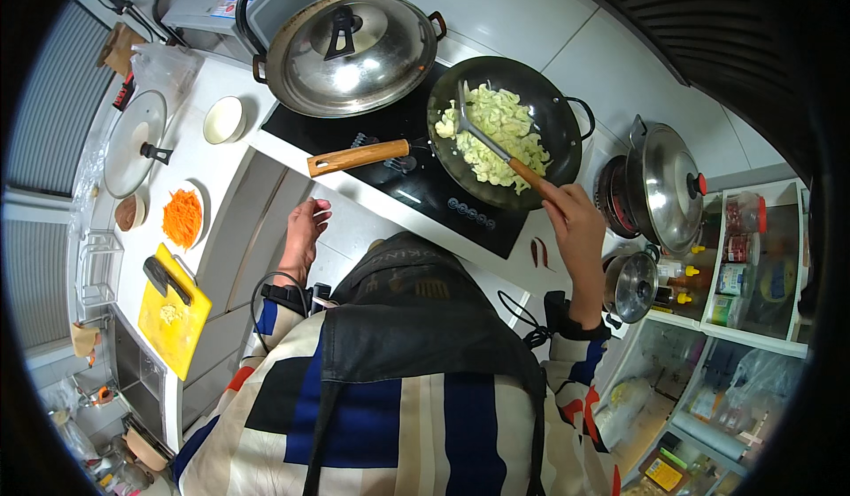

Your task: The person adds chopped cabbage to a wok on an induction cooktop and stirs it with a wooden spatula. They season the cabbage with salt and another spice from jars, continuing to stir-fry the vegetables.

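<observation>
My right hand point(575, 222) grips the wooden handle of a spatula point(495, 145). Its grey head rests among chopped pale-green vegetable pieces, probably cabbage point(499, 124), inside a dark wok point(458, 174). The wok sits on the right part of a black glass cooktop point(412, 197), and its wooden handle point(358, 157) sticks out to the left. Below that handle, my left hand point(309, 230) hangs in the air, fingers loosely curled and apart, holding nothing. Two dried red chillies point(539, 254) lie on the counter near my right wrist.
A large lidded pan point(362, 64) occupies the cooktop's left side. Shredded carrot point(182, 218), a white bowl point(224, 120), a glass lid point(135, 144) and a yellow cutting board point(189, 336) with a cleaver point(166, 281) line the left counter. Lidded pots point(671, 184) and shelves point(757, 333) flank my right.
</observation>
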{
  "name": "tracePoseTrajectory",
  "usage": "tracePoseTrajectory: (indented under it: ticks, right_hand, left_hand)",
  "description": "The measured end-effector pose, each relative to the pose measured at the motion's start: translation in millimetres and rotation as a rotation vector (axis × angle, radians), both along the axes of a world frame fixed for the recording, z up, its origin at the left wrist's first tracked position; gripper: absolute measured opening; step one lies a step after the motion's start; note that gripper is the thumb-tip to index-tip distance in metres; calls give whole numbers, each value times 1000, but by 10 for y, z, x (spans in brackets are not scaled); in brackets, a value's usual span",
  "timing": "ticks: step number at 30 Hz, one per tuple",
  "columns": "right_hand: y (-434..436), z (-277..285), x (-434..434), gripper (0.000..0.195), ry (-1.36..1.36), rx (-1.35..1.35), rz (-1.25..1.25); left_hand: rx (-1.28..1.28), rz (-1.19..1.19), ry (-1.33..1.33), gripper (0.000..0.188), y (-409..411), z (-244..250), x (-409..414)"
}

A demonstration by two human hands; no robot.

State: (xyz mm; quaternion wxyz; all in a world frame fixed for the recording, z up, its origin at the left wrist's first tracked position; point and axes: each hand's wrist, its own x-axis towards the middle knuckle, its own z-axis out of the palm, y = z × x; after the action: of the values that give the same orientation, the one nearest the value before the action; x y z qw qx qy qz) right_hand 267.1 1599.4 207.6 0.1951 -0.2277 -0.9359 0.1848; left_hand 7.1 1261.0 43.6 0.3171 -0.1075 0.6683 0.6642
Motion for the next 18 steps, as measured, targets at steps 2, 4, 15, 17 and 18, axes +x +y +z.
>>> tracePoseTrajectory:
  ticks: [2,4,15,17,18]
  right_hand:
    - [37,-73,-3,26,-60,98,-25]
    - [83,-69,1,26,-62,126,-53]
    - [30,-101,-198,28,45,3,28]
    - [66,-103,-150,25,-3,38,-36]
    - [105,-98,-105,25,9,35,-62]
  left_hand:
    - [-10,28,9,26,22,41,32]
    - [5,24,21,23,-16,7,30]
    - [-10,41,-4,23,-135,-12,46]
    - [-6,14,11,23,-135,-20,37]
    - [-5,1,16,23,-140,-28,41]
